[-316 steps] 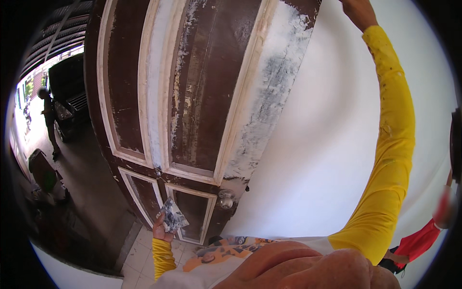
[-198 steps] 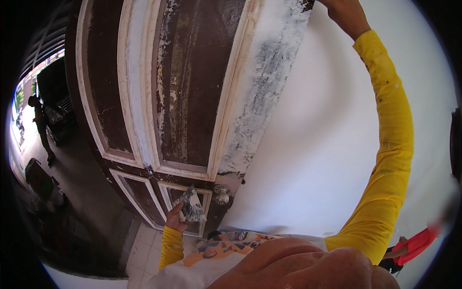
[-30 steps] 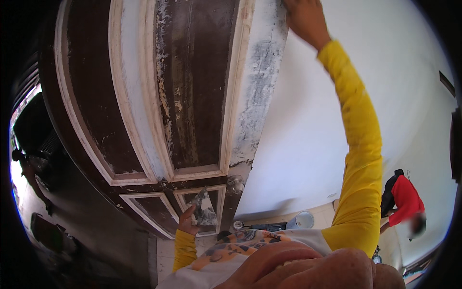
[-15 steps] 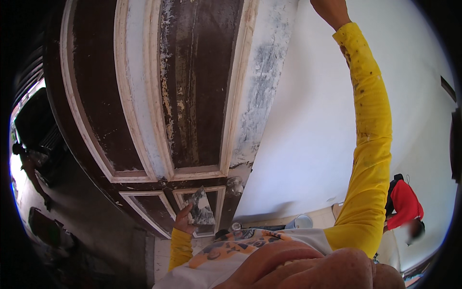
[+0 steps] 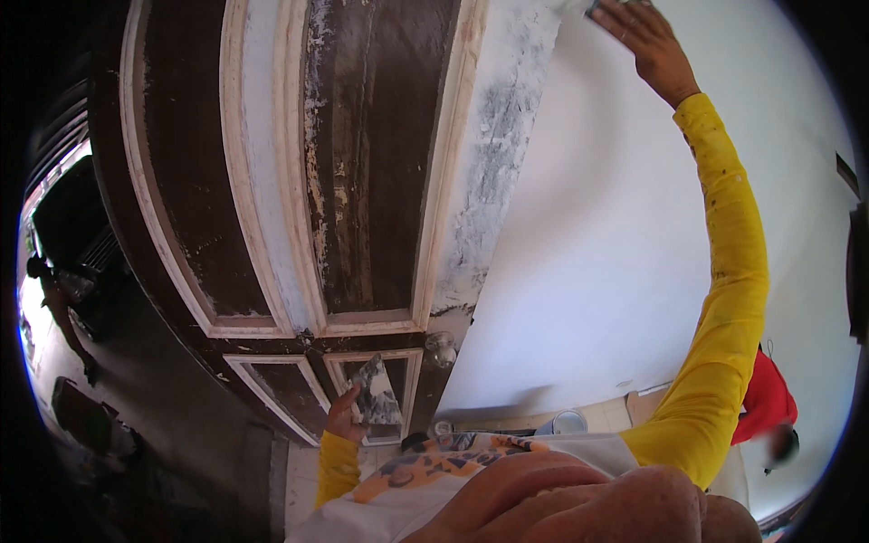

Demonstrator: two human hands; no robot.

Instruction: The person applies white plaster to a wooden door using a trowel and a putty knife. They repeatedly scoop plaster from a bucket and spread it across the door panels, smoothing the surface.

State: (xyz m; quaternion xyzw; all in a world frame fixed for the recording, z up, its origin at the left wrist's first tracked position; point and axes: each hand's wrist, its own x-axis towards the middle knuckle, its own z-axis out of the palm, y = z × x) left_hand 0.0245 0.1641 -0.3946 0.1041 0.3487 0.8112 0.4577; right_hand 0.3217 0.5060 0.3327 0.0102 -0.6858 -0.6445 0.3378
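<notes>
My left hand is closed round a flat, putty-smeared scraper, held low in front of the door's lower panel. My right arm is stretched up and to the right. At the top of the view my right hand has its fingers bent together against the upper edge of the panelled door. A small dark edge shows at its fingertips, mostly cut off by the picture's border. Whitish-grey filler covers the door's right stile, patchy and streaked. The panels are dark brown with pale mouldings.
A glass-like round doorknob sticks out from the stile. A white wall stands to the right. A bucket stands on the floor below. A person in red bends at the far right; another person is outside at left.
My right hand has come lower and slightly right, bringing its fingers into view at the door's edge. The left hand and scraper have hardly moved.
</notes>
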